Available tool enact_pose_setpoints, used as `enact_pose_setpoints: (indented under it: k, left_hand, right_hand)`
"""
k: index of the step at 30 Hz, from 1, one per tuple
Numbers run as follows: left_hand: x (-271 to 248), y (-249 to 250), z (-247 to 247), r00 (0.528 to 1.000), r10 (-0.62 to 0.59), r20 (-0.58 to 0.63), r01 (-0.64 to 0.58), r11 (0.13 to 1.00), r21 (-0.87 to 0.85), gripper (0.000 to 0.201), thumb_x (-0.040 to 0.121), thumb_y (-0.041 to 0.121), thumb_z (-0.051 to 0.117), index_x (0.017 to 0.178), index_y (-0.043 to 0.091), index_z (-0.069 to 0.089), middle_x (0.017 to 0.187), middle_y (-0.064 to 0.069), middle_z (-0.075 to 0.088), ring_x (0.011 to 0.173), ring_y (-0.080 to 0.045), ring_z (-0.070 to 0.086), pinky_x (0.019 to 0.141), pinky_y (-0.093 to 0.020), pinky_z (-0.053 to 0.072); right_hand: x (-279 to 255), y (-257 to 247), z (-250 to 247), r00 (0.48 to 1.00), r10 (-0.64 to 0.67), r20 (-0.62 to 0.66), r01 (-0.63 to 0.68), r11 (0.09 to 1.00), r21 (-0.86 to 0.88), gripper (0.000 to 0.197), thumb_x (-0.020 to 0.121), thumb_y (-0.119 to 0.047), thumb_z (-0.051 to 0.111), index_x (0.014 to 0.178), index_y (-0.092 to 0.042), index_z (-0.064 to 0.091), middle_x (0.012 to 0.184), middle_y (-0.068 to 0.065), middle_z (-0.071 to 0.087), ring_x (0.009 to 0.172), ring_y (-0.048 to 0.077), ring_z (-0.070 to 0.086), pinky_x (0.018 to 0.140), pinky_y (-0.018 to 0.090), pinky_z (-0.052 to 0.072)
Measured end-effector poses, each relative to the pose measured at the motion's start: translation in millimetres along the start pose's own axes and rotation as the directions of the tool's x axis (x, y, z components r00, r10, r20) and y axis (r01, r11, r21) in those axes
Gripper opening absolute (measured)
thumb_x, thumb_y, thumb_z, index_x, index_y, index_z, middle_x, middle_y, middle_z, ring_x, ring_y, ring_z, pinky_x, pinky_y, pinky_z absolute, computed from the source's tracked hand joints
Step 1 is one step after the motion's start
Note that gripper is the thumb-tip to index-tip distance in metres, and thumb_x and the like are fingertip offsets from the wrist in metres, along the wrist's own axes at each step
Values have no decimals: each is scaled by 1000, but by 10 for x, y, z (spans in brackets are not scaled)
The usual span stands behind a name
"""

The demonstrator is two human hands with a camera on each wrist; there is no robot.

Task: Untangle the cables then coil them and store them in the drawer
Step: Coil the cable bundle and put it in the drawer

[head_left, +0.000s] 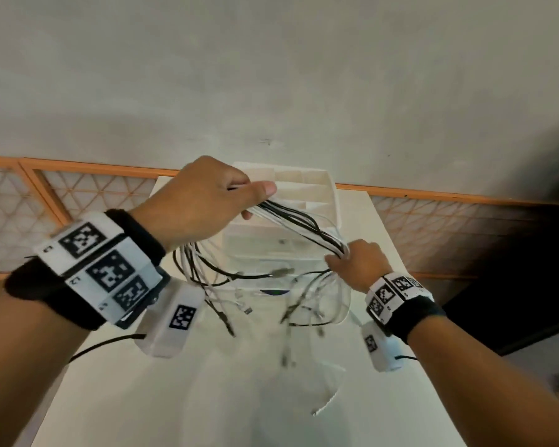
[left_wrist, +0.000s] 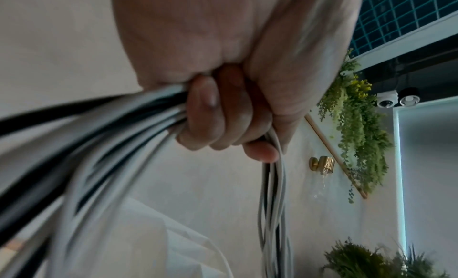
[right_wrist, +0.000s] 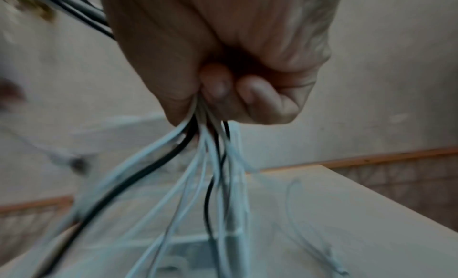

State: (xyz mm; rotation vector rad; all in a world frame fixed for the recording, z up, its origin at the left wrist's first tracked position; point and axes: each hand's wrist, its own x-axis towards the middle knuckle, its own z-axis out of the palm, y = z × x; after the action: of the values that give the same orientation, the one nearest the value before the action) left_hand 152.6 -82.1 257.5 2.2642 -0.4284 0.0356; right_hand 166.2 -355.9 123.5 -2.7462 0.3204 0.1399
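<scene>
A bundle of black and white cables (head_left: pixel 299 225) stretches in the air between both hands above a white table (head_left: pixel 117 391). My left hand (head_left: pixel 207 195) grips one end of the bundle in a fist; its curled fingers (left_wrist: pixel 213 113) wrap the cables (left_wrist: pixel 104 145). Lower and to the right, my right hand (head_left: pixel 357 261) grips the other end, fingers (right_wrist: pixel 247 98) curled around the cables (right_wrist: pixel 198 164). Loose plug ends dangle below both hands. Behind them stands a white drawer unit (head_left: pixel 304 195); its clear drawer (head_left: pixel 320 298) is pulled out.
A plain grey wall rises behind the table, with an orange-framed lattice panel (head_left: pixel 88 191) along its base. The floor at the right is dark. Plants (left_wrist: pixel 359 125) hang on a wall in the left wrist view.
</scene>
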Motion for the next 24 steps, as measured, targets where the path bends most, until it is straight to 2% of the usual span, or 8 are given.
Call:
enact_pose_setpoints:
  k: [2,5,9,12,14,18,21,24]
  left_hand:
    - [-29,-10,-19,999,-44,24,43,999,32,53,94,47,57,78,0,72,28,16,41,28,-8,31,34,-14,25]
    - [-28,-9,16,996,-72,52,69,996,59,54,95,46,56,77,-4,69,28,18,41,27,-7,32,34,-14,26]
    - [12,-128,91,991,-111,72,109,994,25,53,93,50,57,69,4,70,30,10,30,29,-8,27,38,-14,24]
    - [45,-217,160,985,-155,69,157,987,-27,53,90,55,58,62,12,69,37,9,31,35,-9,28,48,-26,29]
    - [47,-247,214,982,-175,70,179,982,-60,52,91,55,58,62,13,68,35,9,31,35,-8,28,50,-28,29]
    - [51,-293,331,978,-196,69,204,970,-135,49,91,52,59,61,13,67,36,8,28,34,-9,27,50,-28,28]
    - [54,-310,398,975,-204,82,215,966,-144,49,91,52,59,64,12,69,34,8,29,35,-9,27,50,-28,28]
    - [60,-306,444,972,-202,121,217,967,-130,51,91,54,58,65,11,69,38,9,29,36,-10,27,48,-27,27]
  right_hand:
    - [73,206,49,999,44,9,-43,998,-42,38,84,-52,67,65,-20,59,66,1,60,69,24,61,60,28,43]
    - [170,434,90,995,101,1,-101,992,-76,43,81,-57,72,62,-20,60,64,1,61,63,21,58,58,28,43]
    - [284,549,-88,957,85,-277,-69,995,68,32,89,-41,69,76,-12,69,66,3,62,65,23,55,53,28,31]
    - [338,606,-185,880,47,-473,15,992,125,16,94,-22,61,93,-11,72,84,13,67,76,29,55,67,28,30]
    - [347,659,-135,852,51,-521,30,989,147,17,95,-17,56,94,-11,72,85,14,66,78,34,59,69,28,32]
    - [280,736,43,874,85,-479,31,973,228,14,95,-17,58,98,-16,71,83,4,61,77,25,57,71,27,37]
    - [203,774,134,934,77,-350,-11,982,188,10,93,-16,60,94,-15,69,83,7,64,77,25,55,72,26,36]
    - [175,753,43,956,152,-252,-95,970,225,11,91,-14,61,87,-23,65,80,3,65,80,26,59,71,27,40]
